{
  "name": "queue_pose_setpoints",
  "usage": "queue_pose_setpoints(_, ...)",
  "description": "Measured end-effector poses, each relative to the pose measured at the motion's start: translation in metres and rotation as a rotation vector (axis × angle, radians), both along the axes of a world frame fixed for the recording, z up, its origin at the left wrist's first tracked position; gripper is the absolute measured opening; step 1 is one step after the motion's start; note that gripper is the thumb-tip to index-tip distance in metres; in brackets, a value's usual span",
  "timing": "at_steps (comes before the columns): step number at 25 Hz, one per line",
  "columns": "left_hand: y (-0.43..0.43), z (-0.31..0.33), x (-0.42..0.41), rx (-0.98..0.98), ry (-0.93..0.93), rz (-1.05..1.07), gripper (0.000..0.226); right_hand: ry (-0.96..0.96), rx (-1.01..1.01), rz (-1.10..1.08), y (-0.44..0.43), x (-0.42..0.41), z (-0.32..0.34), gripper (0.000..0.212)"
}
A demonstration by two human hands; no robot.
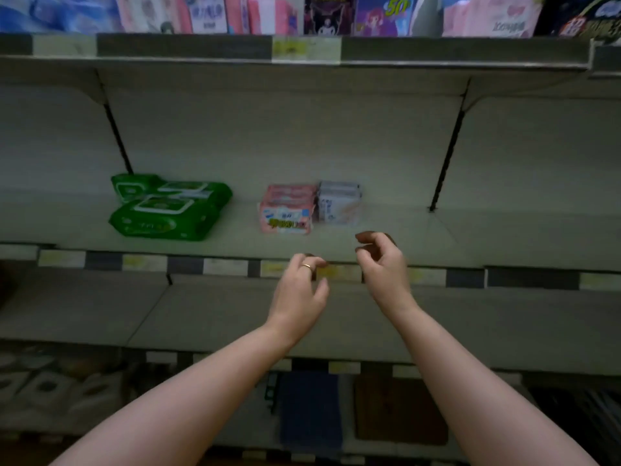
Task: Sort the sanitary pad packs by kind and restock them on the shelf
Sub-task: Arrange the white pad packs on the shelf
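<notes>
Fingers (pixel 307 266) of the left hand (pixel 299 290) were loosely curled and slightly apart, clamped on nothing; one of them carried a ring. On the right hand (pixel 383 267) the fingers (pixel 366 237) were curled in the same relaxed way, with a visible gap to the thumb and nothing held. Both hands hovered side by side at the front lip of the middle shelf (pixel 453 237), just in front of the stocked goods. The pink packs (pixel 285 216) stood in a short row running front to back. The pale packs (pixel 339 201) stood touching them on the right side, so each kind formed its own block. That arrangement was judged consistent with sorting by kind. The green packs (pixel 168 210) lay flat and overlapping, well apart to the left, near the shelf bracket. Empty hands this near the pale packs were judged suited either to squaring that block or to fetching more stock; which one applied could not be determined. Print on the front pink pack was too blurred to read, and no brand could be identified. On the upper shelf (pixel 201 48), upright packs in pink, blue and black were lined face-out. Only the figure "50" on a purple pack (pixel 386 15) was legible. The price tags (pixel 336 273) along the shelf edge strips were yellow and white, with unreadable text.
</notes>
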State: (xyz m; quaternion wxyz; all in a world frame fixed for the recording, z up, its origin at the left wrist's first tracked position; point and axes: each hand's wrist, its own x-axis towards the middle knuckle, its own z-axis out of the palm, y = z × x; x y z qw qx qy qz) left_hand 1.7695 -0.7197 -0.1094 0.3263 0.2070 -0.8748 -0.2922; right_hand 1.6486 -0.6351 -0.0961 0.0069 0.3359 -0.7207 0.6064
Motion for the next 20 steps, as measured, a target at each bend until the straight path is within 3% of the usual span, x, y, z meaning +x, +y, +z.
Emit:
queue_pose_setpoints(8, 0.036, -0.038, 0.083, 0.136, -0.041, -0.027, 0.022, -0.02, 0.059, 0.025, 0.041, 0.094, -0.039, 0.02)
queue_pose_setpoints(20, 0.091, -0.088, 0.026, 0.22, -0.218, 0.053, 0.022, -0.146, 0.172, 0.122, 0.106, 0.053, -0.102, 0.022)
